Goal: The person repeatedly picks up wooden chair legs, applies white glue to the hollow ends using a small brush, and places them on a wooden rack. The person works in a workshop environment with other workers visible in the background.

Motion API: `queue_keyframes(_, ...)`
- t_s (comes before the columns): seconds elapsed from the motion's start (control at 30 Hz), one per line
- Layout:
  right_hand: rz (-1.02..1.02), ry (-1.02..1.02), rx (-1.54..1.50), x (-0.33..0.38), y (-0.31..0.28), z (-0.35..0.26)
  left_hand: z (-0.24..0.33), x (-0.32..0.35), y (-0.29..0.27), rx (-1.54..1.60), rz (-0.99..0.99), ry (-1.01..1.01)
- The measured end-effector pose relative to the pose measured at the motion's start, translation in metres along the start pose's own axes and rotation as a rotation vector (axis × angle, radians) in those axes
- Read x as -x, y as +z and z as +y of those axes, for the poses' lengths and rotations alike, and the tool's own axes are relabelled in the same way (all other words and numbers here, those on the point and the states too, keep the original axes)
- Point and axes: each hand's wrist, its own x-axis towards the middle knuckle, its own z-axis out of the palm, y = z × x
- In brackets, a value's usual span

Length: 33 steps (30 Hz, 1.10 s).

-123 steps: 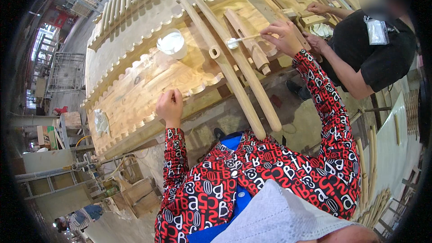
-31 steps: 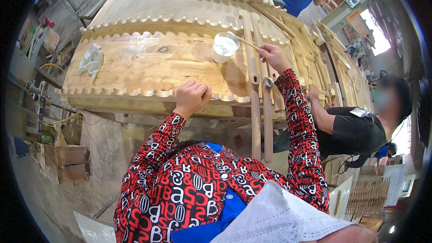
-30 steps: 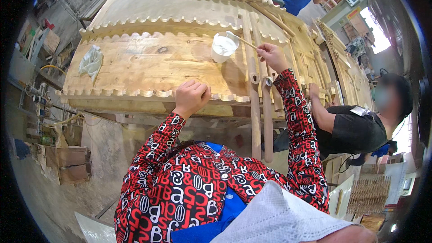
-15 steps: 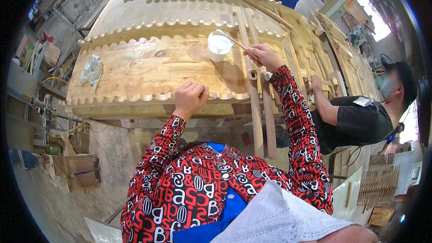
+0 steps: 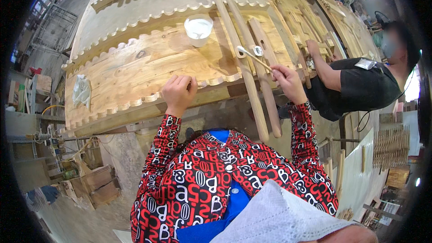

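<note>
Between the fingers of my right hand (image 5: pixel 289 84) is a thin wooden stick (image 5: pixel 260 61). Its white-coated tip lies at an oval hole in a long wooden bar (image 5: pixel 253 101). Right beside that is a second bar (image 5: pixel 269 101), whose hole has white material around it. Both bars jut over the table's near edge. My left hand (image 5: pixel 179 93) is curled into a loose fist at the scalloped near edge, and nothing shows in it. Farther back stands a white tub (image 5: pixel 198 42) with white stuff inside.
A crumpled pale bag (image 5: pixel 81 91) lies at the left of the wooden worktable (image 5: pixel 135 69). Scalloped strips (image 5: pixel 148 16) cross it, and a slotted wooden piece (image 5: pixel 257 29) lies right of the bars. A masked co-worker (image 5: pixel 366 78) works close on my right.
My right hand has brought the stick from the tub toward me and right, to the bars' holes. The view has shifted; my left hand keeps its fist at the edge.
</note>
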Motion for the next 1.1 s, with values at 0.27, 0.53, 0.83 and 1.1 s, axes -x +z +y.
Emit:
queue_keyframes(0.27, 0.209, -0.258, 0.512, 0.011, 0.007, -0.010, -0.002, 0.002, 0.003, -0.046, -0.032, 0.028)
queue_keyframes(0.53, 0.333, -0.496, 0.654, -0.016, 0.000, -0.011, -0.002, 0.003, 0.005, -0.044, -0.015, 0.020)
queue_keyframes(0.83, 0.208, -0.617, 0.736, -0.039, -0.016, -0.019, -0.007, 0.004, 0.004, -0.042, 0.010, -0.008)
queue_keyframes(1.1, 0.138, -0.699, 0.694, -0.056, -0.016, -0.019, -0.010, 0.006, 0.006, -0.105, 0.009, -0.040)
